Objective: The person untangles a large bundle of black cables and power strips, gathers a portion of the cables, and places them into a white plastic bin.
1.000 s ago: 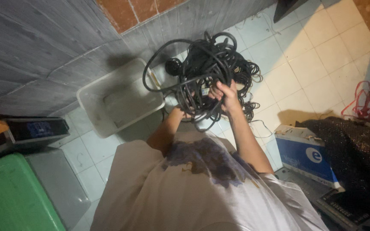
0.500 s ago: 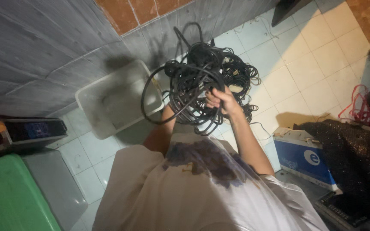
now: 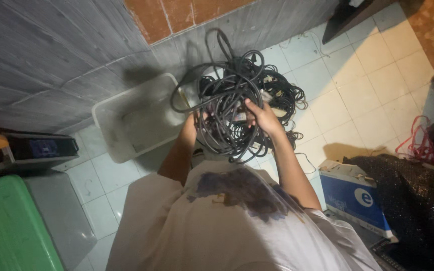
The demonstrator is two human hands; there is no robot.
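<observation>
From the head view, the floor (image 3: 362, 85) is pale square tile, meeting a grey slab wall (image 3: 41, 55) with a band of orange-red brick (image 3: 177, 12) at the top. One person stands over it in a light shirt with a dark stain on the front. Both bare forearms reach out to a single large tangle of black cables (image 3: 232, 108), held up above the floor just beside the wall. The right hand (image 3: 259, 115) grips the right side of the bundle, its fingers clenched around several strands. The left hand (image 3: 200, 120) is mostly buried in the loops on the left side; whether its fingers are clenched cannot be told. One loop arcs out to the left over one white plastic tub (image 3: 126, 123), which sits on the tiles against the wall. More black cable lies on the floor behind the held bundle. One blue and white cardboard box (image 3: 352, 195) lies at the right, next to a dark speckled cloth (image 3: 413, 200), with one red cord (image 3: 418, 140) well apart near the right edge. At the lower left are one green lid (image 3: 6, 231) and one dark device with a small screen (image 3: 38, 149).
</observation>
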